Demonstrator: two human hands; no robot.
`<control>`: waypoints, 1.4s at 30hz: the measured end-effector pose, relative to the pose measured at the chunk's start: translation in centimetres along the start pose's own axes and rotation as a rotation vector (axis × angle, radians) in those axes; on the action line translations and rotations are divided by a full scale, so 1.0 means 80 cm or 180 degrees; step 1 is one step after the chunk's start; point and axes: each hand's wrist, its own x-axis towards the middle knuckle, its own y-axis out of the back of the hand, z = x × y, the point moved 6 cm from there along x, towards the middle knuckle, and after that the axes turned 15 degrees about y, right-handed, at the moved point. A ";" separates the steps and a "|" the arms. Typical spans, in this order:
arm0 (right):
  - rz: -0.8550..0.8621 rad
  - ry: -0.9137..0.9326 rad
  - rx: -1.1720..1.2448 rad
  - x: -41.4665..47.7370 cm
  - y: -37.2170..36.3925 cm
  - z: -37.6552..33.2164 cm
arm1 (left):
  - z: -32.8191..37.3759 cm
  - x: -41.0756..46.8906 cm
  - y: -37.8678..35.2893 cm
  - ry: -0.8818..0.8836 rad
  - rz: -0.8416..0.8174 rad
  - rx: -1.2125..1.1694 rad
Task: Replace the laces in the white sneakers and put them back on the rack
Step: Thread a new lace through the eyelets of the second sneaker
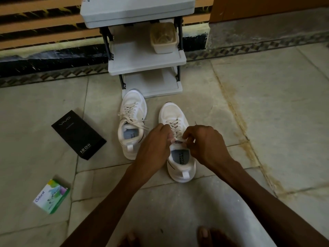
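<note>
Pale stone tiles make up the floor (pixel 267 104), with a brownish stained seam running down the right side. A white plastic shoe rack (pixel 146 59) stands against the striped wall, with a translucent plastic container (pixel 163 38) on its middle shelf. Off to the left lie a black Vivo box (pixel 78 134) and a green-and-white Odonil box (pixel 51 196). Both white sneakers sit on the floor before the rack. The far sneaker (pixel 132 111) has its toe right at the rack's base, its cream laces lying loose. The near sneaker (pixel 171 113) is laced too — at its tongue the left hand (pixel 156 139) and right hand (pixel 201 139) each pinch its lace (pixel 175 125), fingers curled.
</note>
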 end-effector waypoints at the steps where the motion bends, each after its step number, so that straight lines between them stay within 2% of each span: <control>1: -0.0029 -0.0002 0.0003 0.003 0.000 0.001 | 0.002 -0.001 -0.001 -0.0017 -0.0018 0.0046; 6: -0.0063 -0.0007 0.0052 0.011 0.012 0.004 | 0.003 -0.003 -0.004 0.0104 -0.0100 0.0020; 11: -0.0157 -0.0193 -0.0126 0.010 0.016 0.019 | 0.001 0.003 0.001 0.0107 0.0051 0.0601; 15: -0.0141 -0.0272 -0.0089 0.009 0.011 0.023 | -0.001 0.006 0.007 0.0092 0.0075 0.0736; 18: -0.0582 -0.0126 0.0239 0.008 0.011 0.027 | -0.009 0.006 0.016 0.0288 -0.0324 0.0201; 21: -0.0895 0.0065 0.0892 0.002 0.025 0.023 | -0.014 0.002 0.030 0.0564 -0.1036 -0.1035; 23: -0.0664 -0.0008 0.1647 -0.001 0.041 0.017 | -0.009 -0.002 0.046 0.0641 -0.1151 -0.1747; 26: -0.0006 -0.0220 0.2691 -0.001 0.058 0.011 | 0.003 -0.003 0.064 0.0585 -0.1006 -0.2353; 30: 0.0578 -0.0420 0.3547 0.005 0.048 0.005 | 0.001 0.003 0.051 0.0810 -0.0666 -0.2934; 35: 0.0925 -0.0789 0.3961 0.011 0.024 -0.002 | 0.004 -0.001 0.029 0.1180 -0.0036 -0.3310; 38: 0.1100 -0.1000 0.4072 0.011 0.019 -0.004 | 0.002 0.001 0.028 0.1121 0.0358 -0.3282; 42: 0.1338 -0.1142 0.3985 0.012 0.019 -0.005 | 0.002 0.004 0.029 0.0894 0.0475 -0.2928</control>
